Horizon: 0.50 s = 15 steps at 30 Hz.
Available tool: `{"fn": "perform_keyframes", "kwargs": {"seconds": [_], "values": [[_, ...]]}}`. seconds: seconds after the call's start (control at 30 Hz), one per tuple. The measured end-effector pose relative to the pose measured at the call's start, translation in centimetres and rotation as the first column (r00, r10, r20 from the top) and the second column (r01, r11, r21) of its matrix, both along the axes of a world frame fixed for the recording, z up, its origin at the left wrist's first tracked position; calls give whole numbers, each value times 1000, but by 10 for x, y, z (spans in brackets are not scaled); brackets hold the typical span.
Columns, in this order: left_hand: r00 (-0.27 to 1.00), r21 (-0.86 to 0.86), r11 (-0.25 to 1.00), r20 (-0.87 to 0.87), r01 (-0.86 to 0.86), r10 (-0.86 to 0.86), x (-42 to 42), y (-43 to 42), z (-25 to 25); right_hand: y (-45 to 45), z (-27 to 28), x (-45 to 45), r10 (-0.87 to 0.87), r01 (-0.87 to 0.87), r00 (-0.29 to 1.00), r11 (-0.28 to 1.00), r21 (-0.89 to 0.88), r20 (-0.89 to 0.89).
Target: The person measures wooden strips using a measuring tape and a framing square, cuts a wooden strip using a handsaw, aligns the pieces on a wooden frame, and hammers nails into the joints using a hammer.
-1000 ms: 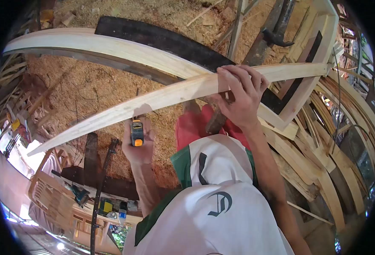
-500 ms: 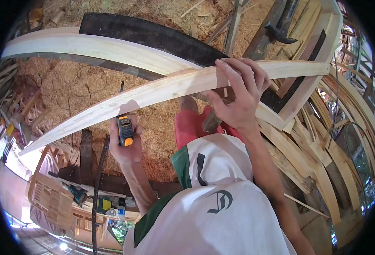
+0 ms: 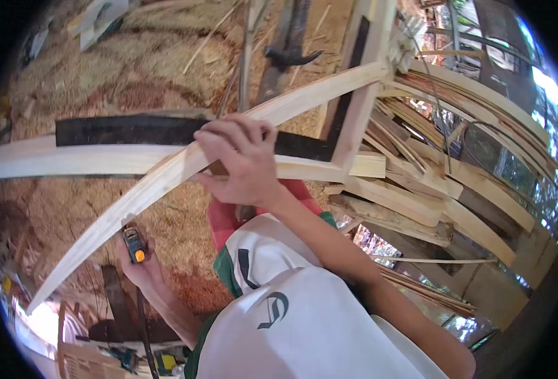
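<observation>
My right hand (image 3: 244,158) is wrapped over a long curved wooden strip (image 3: 159,180), which slants from lower left to upper right. My left hand (image 3: 141,262) holds a black and orange tape measure (image 3: 133,244) close to the strip's lower edge. Behind the strip lies a wide pale board (image 3: 83,160) with a dark flat piece (image 3: 127,131) along its top. An angled wooden frame (image 3: 361,107) with a dark inset meets the strip's right end.
A hammer (image 3: 291,58) rests on a dark beam at the top. Stacked wooden offcuts (image 3: 418,196) fill the right side. Wood shavings (image 3: 184,211) cover the ground. Power tools (image 3: 165,363) and a wooden chair (image 3: 83,354) are at the lower left.
The view has turned to the right, so the boards and frame appear farther left. The strip now slants more steeply, with both hands still holding their things.
</observation>
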<state>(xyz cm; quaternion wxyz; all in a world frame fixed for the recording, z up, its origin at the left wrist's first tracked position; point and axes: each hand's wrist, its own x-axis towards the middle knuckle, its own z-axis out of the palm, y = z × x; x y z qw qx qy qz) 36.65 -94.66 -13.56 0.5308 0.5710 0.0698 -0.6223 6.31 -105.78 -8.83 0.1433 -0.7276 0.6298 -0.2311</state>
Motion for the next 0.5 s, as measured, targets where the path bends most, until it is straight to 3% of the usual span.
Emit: {"fn": "perform_keyframes", "kwargs": {"seconds": [0.03,0.07,0.13,0.27,0.33,0.37,0.43,0.47,0.5], "values": [[998,80,996,51,-32,28,-11,-4,11,0,3,0,-2,2,1000,1000,1,17],[998,50,998,51,-27,25,-16,-2,18,1,5,0,-7,8,1000,1000,-28,18],[907,-367,930,-379,34,-183,-28,8,22,3,7,-2,3,-1,998,1000,-22,58],[888,-374,927,-434,-23,-153,-59,24,40,15,13,-11,62,-45,982,994,-100,176],[990,-41,989,18,141,-141,-86,26,50,33,25,-19,268,-308,879,951,40,395],[991,-50,990,28,129,-128,-102,25,56,44,36,-20,283,-320,872,947,27,400],[914,-194,927,320,321,-250,-145,14,69,63,63,-29,194,-511,641,830,223,743],[899,-197,909,326,367,-292,-166,11,81,70,72,-39,207,-519,636,828,213,744],[900,-203,912,336,357,-278,-184,11,86,76,80,-51,58,-476,641,812,337,765]]}}
